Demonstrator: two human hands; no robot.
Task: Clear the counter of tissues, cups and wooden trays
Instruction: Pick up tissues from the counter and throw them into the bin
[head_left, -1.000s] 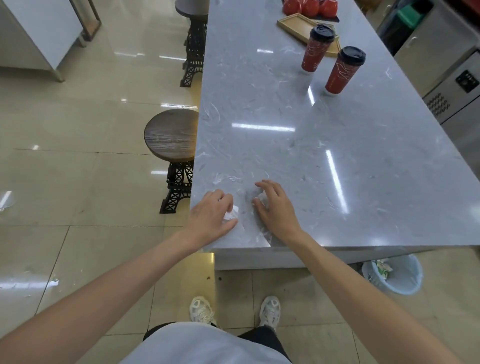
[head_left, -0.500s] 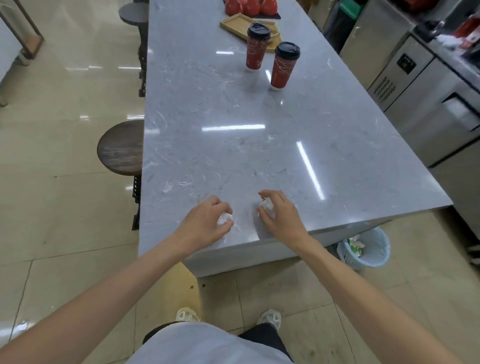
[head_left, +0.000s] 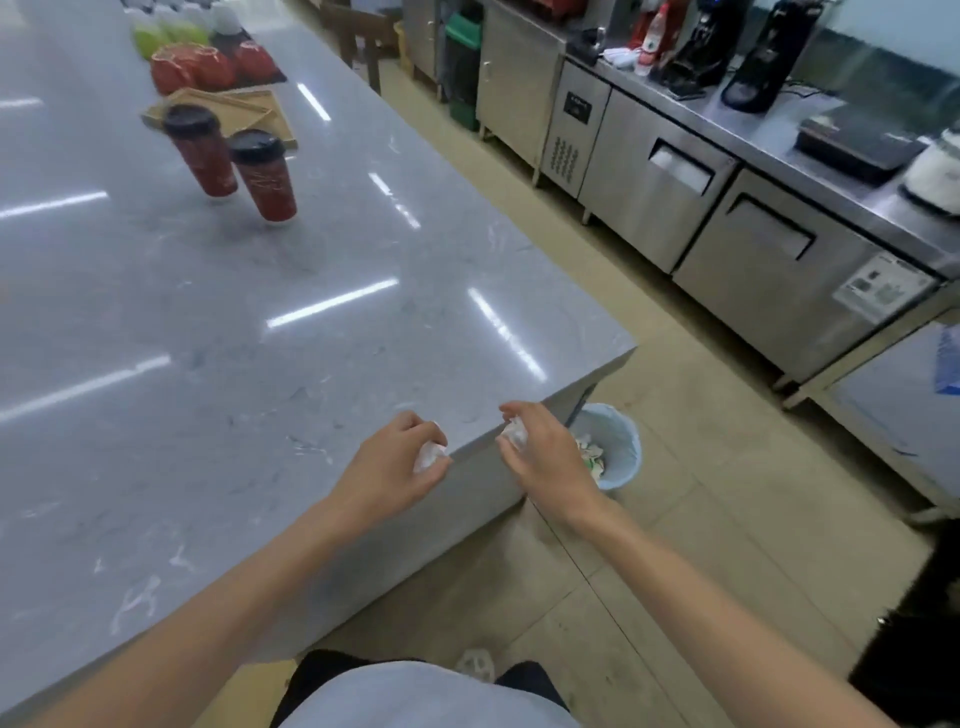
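My left hand (head_left: 392, 465) is closed around a crumpled white tissue (head_left: 430, 454) right at the near edge of the grey marble counter (head_left: 218, 332). My right hand (head_left: 543, 449) grips a second crumpled tissue (head_left: 514, 432) just past the counter's edge, in the air beside a light blue waste bin (head_left: 621, 452). Two red paper cups with black lids (head_left: 202, 150) (head_left: 265, 174) stand far back on the counter. Behind them lie wooden trays (head_left: 254, 111).
The bin on the floor by the counter's corner holds crumpled paper. Red and green round items (head_left: 205, 62) sit at the counter's far end. Stainless steel cabinets (head_left: 727, 223) with coffee machines on top line the right side. An aisle of tiled floor runs between.
Both hands have lifted the tissues off the counter top and carried them right toward the counter's corner. The view has swung right, so the bin and cabinets now show.
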